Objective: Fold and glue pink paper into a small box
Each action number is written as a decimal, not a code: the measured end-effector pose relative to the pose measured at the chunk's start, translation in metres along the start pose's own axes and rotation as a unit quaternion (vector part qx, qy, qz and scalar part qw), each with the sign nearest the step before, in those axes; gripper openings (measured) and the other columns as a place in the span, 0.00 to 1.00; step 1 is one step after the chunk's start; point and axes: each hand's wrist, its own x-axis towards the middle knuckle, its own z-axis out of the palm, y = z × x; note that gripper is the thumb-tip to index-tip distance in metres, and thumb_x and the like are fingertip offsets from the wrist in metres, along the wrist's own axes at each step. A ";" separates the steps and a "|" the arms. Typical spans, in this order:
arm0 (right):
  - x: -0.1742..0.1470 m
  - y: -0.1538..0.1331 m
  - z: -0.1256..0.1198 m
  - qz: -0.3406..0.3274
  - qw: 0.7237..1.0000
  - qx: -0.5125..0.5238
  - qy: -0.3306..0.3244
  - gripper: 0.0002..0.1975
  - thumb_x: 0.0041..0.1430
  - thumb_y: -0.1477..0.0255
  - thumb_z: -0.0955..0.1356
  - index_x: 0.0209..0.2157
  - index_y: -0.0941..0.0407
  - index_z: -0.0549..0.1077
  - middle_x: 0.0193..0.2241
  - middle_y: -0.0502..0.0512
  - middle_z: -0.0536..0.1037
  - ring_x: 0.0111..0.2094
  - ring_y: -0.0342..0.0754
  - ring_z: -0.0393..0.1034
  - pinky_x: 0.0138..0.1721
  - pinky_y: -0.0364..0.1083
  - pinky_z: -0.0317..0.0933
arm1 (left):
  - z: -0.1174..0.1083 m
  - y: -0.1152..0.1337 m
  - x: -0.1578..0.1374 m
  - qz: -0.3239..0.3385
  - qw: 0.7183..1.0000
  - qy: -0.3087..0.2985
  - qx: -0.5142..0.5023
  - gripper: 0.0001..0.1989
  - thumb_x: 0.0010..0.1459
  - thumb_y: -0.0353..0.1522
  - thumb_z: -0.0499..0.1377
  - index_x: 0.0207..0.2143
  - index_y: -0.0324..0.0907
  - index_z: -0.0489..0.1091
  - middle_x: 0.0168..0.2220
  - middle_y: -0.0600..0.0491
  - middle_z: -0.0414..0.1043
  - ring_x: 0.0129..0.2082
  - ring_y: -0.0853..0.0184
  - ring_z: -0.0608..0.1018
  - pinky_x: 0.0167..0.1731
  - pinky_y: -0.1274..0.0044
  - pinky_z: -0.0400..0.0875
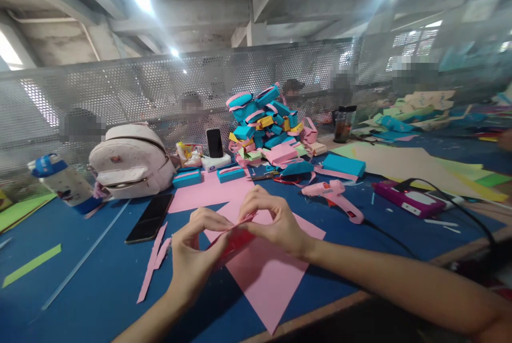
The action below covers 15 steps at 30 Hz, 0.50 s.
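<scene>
My left hand (200, 249) and my right hand (276, 223) come together in front of me, both closed on a folded piece of red-pink paper (239, 242). Fingers and thumbs pinch its upper edge from either side; parts of the paper are hidden behind them. Beneath lies a sheet of pink paper (272, 289), turned cornerwise on the blue table (108, 284). A pink glue gun (336, 198) rests on its side to the right of my right hand. Narrow pink paper strips (153, 265) lie left of my left hand.
A heap of blue, pink and yellow paper boxes (268, 124) rises at the back. Scissors (264, 176) lie before it. A white backpack (132, 164), bottle (66, 183) and phone (150, 218) are leftward; a purple power strip (408, 199) with a cable is rightward.
</scene>
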 end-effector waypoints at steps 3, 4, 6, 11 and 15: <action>0.001 -0.001 0.000 -0.004 1.000 -0.002 -0.001 0.06 0.55 0.69 0.74 0.26 0.53 0.77 0.27 0.52 0.78 0.35 0.50 0.67 0.41 0.51 0.59 | 0.000 0.000 0.001 0.004 1.000 -0.005 -0.003 0.06 0.53 0.24 0.65 0.28 0.44 0.73 0.29 0.54 0.76 0.32 0.65 0.77 0.35 0.71 0.69; 0.001 -0.001 -0.001 -0.006 1.000 -0.004 -0.003 0.06 0.55 0.69 0.74 0.26 0.53 0.77 0.27 0.52 0.78 0.35 0.50 0.67 0.41 0.51 0.59 | 0.000 -0.001 0.001 0.008 1.000 -0.007 -0.002 0.06 0.53 0.24 0.65 0.28 0.44 0.73 0.29 0.53 0.76 0.33 0.65 0.76 0.35 0.71 0.69; 0.001 -0.001 -0.001 -0.012 1.000 -0.008 -0.007 0.06 0.55 0.69 0.74 0.26 0.53 0.77 0.27 0.51 0.78 0.36 0.50 0.67 0.41 0.51 0.59 | 0.000 -0.001 0.000 0.014 1.000 -0.010 0.000 0.07 0.54 0.24 0.64 0.29 0.44 0.73 0.30 0.53 0.76 0.33 0.64 0.76 0.36 0.71 0.69; 0.000 0.000 -0.001 -0.022 0.999 -0.021 -0.016 0.05 0.56 0.69 0.74 0.28 0.53 0.77 0.27 0.51 0.78 0.35 0.50 0.66 0.41 0.51 0.59 | 0.000 -0.002 -0.001 0.021 1.000 -0.011 0.015 0.07 0.54 0.24 0.63 0.29 0.44 0.72 0.30 0.53 0.75 0.34 0.64 0.76 0.36 0.71 0.69; 0.000 0.001 -0.002 -0.035 0.999 -0.029 -0.019 0.04 0.56 0.69 0.74 0.29 0.53 0.78 0.28 0.51 0.79 0.34 0.49 0.67 0.41 0.51 0.59 | 0.001 -0.001 -0.002 0.035 0.999 -0.006 0.040 0.06 0.54 0.25 0.64 0.31 0.45 0.73 0.30 0.54 0.76 0.34 0.64 0.76 0.37 0.71 0.69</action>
